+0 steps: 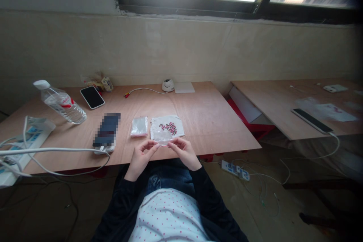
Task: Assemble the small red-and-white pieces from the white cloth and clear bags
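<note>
Between my two hands a small clear plastic bag (163, 140) is stretched out near the table's front edge. My left hand (143, 155) pinches its left end, and my right hand (185, 152) pinches the right end. Just beyond, and partly behind the bag, a white cloth (180, 124) lies on the table with a cluster of small red and dark bead-like pieces (171, 127) on it. A stack of clear plastic bags (139, 126) with pinkish edges rests to the left of the cloth.
A pixelated phone (107, 130) with a cable lies to the left. Farther left are a tilted water bottle (64, 103), another phone (92, 97) and a power strip (34, 140). A white dome camera (168, 85) sits at the back. A second table (272, 102) stands right.
</note>
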A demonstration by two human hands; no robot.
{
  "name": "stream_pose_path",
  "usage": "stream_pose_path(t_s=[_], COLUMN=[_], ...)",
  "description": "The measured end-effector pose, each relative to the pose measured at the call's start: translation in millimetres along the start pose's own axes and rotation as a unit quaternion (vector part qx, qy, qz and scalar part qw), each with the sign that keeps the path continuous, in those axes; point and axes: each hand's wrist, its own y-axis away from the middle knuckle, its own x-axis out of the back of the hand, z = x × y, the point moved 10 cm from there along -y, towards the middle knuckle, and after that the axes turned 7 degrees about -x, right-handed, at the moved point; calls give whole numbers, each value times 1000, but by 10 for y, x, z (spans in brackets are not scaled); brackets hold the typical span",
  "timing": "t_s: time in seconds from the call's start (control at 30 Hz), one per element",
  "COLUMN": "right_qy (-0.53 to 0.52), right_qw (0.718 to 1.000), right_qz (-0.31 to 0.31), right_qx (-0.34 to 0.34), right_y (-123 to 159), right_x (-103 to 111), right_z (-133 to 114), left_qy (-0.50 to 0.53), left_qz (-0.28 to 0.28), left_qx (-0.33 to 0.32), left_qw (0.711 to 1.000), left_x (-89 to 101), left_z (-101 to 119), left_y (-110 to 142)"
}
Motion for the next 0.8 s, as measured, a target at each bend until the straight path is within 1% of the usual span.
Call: stream_pose_path(t_s=[0.1,0.23,0.33,0.43,0.6,0.73,0.8], right_qy=[14,12,2,1,29,36,33], right_qw=[1000,1000,1000,1000,999,999,998], right_qz=[3,4,-14,-29,-19,-20,-19], right_qx=[8,4,-3,5,20,34,40], right_y=[0,9,26,44,44,41,43], right_x=[-1,-18,-70,-114,-107,-131,-142], right_z=[-8,-13,-27,-64,-103,-132,-138], left_qy=[-4,-13,-20,-23,-29,-46,-57], left_qz=[1,2,-2,-7,-28,-23,-31], left_qx=[2,-14,-21,-23,-21,-37,-43], left_qw=[1000,1000,1000,999,999,998,997], left_x=[-18,-14,-17,-33,-106,-118,-133], left_z=[19,58,61,68,128,202,210], left_y=[5,-6,-12,-6,17,15,8])
